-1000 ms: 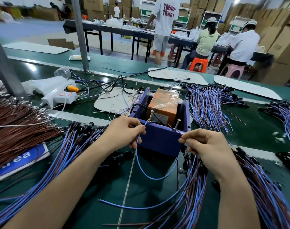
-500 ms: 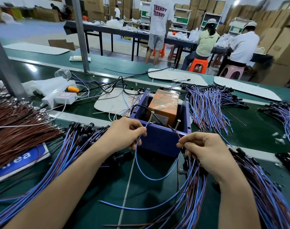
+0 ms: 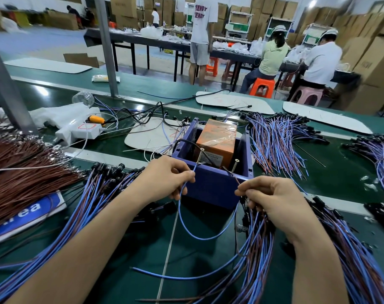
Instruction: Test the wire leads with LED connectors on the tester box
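Bundles of blue-brown leads point(image 3: 94, 205) crowd both sides of the purple tester box point(image 3: 210, 187). Left hand point(image 3: 164, 178) pinches a blue wire point(image 3: 187, 230) by a screw post point(image 3: 200, 155); right hand point(image 3: 272, 196) pinches what seems a brown wire point(image 3: 236, 179), its connector hidden.

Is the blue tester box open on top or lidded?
Open. The tester box has no lid: the orange unit inside shows from above, and two screws stand up at its front rim.
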`<action>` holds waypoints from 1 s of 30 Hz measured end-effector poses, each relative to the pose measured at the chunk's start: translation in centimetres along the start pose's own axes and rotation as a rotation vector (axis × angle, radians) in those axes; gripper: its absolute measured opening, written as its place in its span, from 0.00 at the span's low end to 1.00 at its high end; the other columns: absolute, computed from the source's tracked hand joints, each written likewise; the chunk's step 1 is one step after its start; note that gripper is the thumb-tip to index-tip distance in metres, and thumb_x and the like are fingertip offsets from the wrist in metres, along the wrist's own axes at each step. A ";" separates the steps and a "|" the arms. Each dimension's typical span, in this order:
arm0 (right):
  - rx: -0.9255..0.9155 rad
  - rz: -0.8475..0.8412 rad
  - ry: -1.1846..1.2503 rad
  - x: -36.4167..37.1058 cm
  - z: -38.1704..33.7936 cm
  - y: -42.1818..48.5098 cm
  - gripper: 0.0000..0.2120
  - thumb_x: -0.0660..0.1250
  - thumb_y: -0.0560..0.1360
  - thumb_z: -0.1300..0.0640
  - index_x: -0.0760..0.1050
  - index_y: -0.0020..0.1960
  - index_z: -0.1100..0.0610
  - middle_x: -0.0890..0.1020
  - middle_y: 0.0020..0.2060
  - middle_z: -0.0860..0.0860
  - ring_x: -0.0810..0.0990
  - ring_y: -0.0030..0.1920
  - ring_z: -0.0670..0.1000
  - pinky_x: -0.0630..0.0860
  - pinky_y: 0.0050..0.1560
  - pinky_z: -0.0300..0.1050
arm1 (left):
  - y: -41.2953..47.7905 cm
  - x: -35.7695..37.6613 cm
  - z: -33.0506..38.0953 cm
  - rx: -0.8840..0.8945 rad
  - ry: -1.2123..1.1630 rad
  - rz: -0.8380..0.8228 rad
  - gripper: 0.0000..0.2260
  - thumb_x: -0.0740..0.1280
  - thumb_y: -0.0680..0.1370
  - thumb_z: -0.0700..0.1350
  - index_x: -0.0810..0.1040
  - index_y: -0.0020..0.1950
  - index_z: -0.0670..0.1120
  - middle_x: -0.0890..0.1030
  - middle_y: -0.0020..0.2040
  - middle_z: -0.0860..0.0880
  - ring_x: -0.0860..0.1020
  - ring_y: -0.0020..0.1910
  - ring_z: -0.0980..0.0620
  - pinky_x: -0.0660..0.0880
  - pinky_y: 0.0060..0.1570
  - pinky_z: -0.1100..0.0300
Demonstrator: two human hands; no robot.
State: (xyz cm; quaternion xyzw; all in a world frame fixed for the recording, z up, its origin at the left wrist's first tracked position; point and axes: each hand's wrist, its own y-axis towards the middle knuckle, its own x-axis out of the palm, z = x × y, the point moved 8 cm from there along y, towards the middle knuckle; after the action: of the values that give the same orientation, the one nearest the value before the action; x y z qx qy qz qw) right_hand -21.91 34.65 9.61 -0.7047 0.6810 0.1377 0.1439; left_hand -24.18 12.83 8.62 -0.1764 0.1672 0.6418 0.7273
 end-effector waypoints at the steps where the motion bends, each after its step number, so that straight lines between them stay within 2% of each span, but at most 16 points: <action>1: -0.001 -0.002 0.006 0.0 0.0 0.0 0.14 0.64 0.76 0.71 0.82 0.41 0.57 0.86 0.37 0.50 0.75 0.28 0.44 0.72 0.30 0.33 | 0.0 0.0 0.0 0.004 0.005 -0.003 0.09 0.66 0.78 0.44 0.82 0.40 0.44 0.81 0.28 0.48 0.75 0.23 0.54 0.73 0.27 0.66; 5: 0.000 -0.001 0.043 0.0 -0.1 -0.2 0.15 0.63 0.76 0.72 0.82 0.40 0.57 0.86 0.37 0.52 0.73 0.26 0.45 0.70 0.29 0.34 | 0.1 -0.1 0.0 0.028 0.028 -0.001 0.09 0.68 0.77 0.45 0.83 0.38 0.46 0.81 0.27 0.49 0.75 0.22 0.54 0.71 0.26 0.68; 12: -0.022 0.008 0.043 -0.2 -0.4 -0.2 0.15 0.63 0.76 0.72 0.82 0.39 0.57 0.86 0.37 0.51 0.72 0.26 0.45 0.68 0.27 0.32 | 0.2 -1.2 0.3 0.075 0.113 0.180 0.09 0.68 0.77 0.45 0.82 0.37 0.47 0.78 0.24 0.52 0.72 0.19 0.58 0.66 0.24 0.71; 18: 0.008 0.057 0.061 -0.2 0.1 0.2 0.15 0.62 0.75 0.73 0.81 0.39 0.58 0.86 0.36 0.52 0.71 0.26 0.47 0.71 0.30 0.36 | 0.2 -1.3 0.3 0.064 0.119 0.193 0.09 0.67 0.76 0.45 0.82 0.36 0.47 0.78 0.24 0.52 0.71 0.19 0.58 0.66 0.24 0.70; 24: 0.001 0.054 0.032 -0.5 0.1 0.2 0.14 0.62 0.76 0.71 0.81 0.41 0.58 0.86 0.37 0.50 0.71 0.25 0.45 0.71 0.30 0.34 | 0.3 -1.4 0.3 0.057 0.107 0.189 0.09 0.67 0.76 0.45 0.82 0.37 0.46 0.78 0.24 0.52 0.72 0.20 0.58 0.68 0.25 0.69; 30: 0.014 0.050 0.004 -0.3 0.3 0.2 0.14 0.62 0.76 0.71 0.81 0.40 0.58 0.86 0.34 0.50 0.69 0.23 0.43 0.68 0.26 0.32 | 0.3 -1.4 0.1 0.057 0.109 0.182 0.10 0.67 0.77 0.45 0.82 0.37 0.47 0.78 0.24 0.52 0.72 0.20 0.58 0.67 0.25 0.70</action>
State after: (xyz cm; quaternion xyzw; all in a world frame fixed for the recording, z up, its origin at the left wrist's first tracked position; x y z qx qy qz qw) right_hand -22.16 35.02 9.48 -0.6867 0.6996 0.1349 0.1440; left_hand -24.66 11.72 9.35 -0.1744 0.2401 0.6895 0.6606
